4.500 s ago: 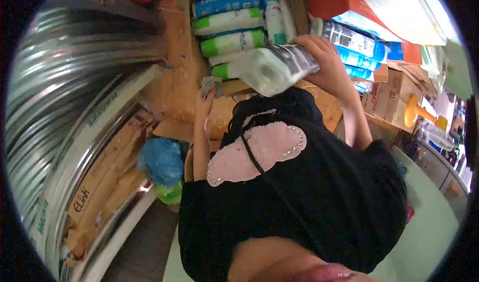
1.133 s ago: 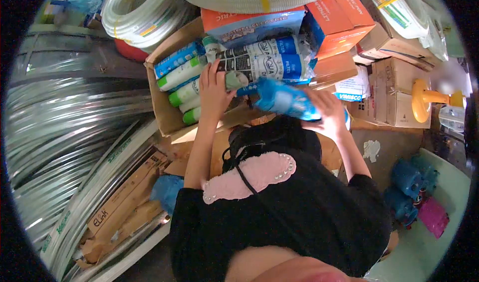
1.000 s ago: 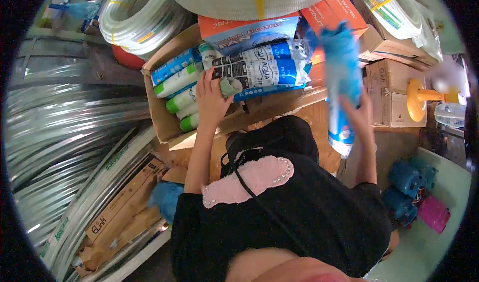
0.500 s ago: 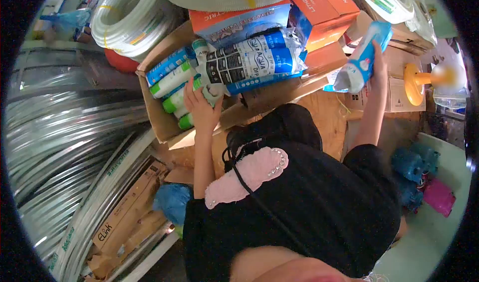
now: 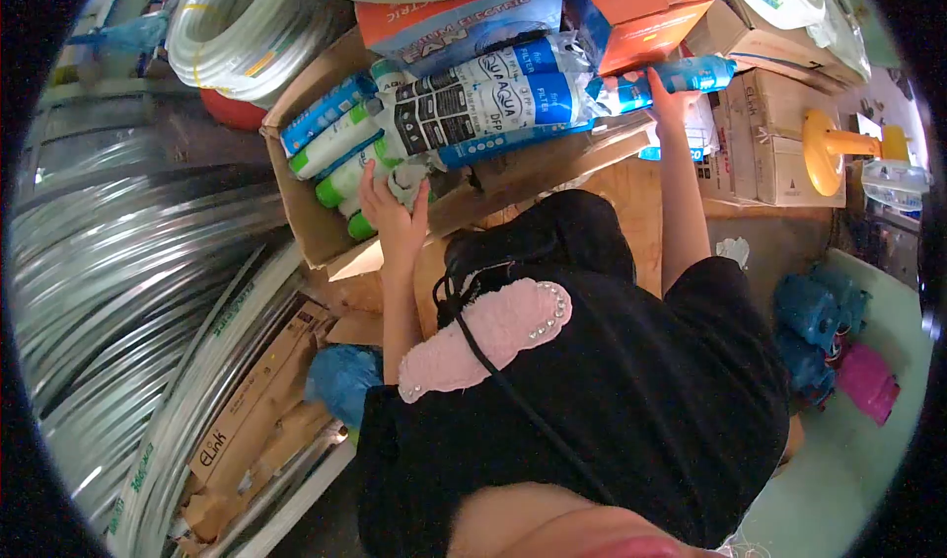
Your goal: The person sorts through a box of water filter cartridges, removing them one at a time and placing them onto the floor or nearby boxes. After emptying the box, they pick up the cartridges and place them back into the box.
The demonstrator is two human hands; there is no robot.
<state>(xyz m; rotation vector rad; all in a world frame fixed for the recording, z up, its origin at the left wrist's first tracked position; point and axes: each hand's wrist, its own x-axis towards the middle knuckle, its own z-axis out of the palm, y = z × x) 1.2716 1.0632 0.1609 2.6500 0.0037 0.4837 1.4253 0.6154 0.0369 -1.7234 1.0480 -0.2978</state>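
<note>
One blue filter pack (image 5: pixel 663 77) lies gripped in the right hand (image 5: pixel 671 104), fingers wrapped round it, atop the two black-and-blue packs (image 5: pixel 483 104); the left hand (image 5: pixel 390 208) pinches a grey cloth (image 5: pixel 406 178) by the cardboard box (image 5: pixel 306 218), holding roughly five green- and blue-capped filters (image 5: pixel 330 144); two orange boxes (image 5: pixel 631 5) crowd behind.

This looks like a hardware or plumbing-supply shop's stockroom, crowded with goods for sale. A cardboard box (image 5: pixel 316 218) at the centre holds packaged water-filter cartridges (image 5: pixel 473 104), with coils of clear hose (image 5: pixel 232 35) at the far left and orange fan boxes (image 5: pixel 641 5) stacked at the far side. Long shiny metal strips (image 5: pixel 128 292) fill the left, brown cartons (image 5: pixel 779 139) stand at the right, and blue pumps (image 5: pixel 819 311) sit on the floor near right.
</note>
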